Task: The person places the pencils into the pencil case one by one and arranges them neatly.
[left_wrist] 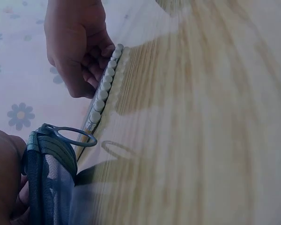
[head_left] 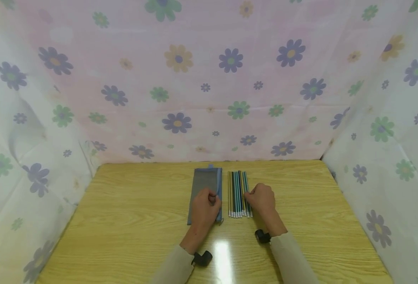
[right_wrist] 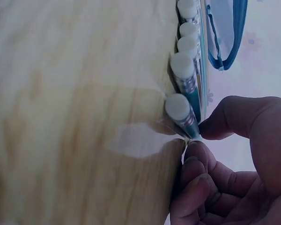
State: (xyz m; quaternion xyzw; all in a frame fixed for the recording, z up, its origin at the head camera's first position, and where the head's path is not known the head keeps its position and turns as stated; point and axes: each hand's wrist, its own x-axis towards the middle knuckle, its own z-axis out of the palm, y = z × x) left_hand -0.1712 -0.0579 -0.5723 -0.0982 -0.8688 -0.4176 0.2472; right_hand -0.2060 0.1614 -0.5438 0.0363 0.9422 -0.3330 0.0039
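A grey mesh zip pouch (head_left: 204, 179) with blue edging lies flat on the wooden table. My left hand (head_left: 205, 207) lies over it, pinching its right edge. A metal zip ring (left_wrist: 74, 137) sticks out from the pouch's near corner in the left wrist view. To the right of the pouch, several pencils (head_left: 235, 193) lie side by side in a row, white erasers towards me. Thumb and index finger of my right hand (head_left: 262, 199) pinch the outermost right pencil (right_wrist: 178, 108), slightly apart from its neighbour at the eraser end.
The wood-grain table (head_left: 134, 213) spreads out on both sides of the pouch and pencils. A flower-printed cloth (head_left: 201, 102) hangs behind and at both sides. Black wrist cameras (head_left: 203, 258) sit on both forearms.
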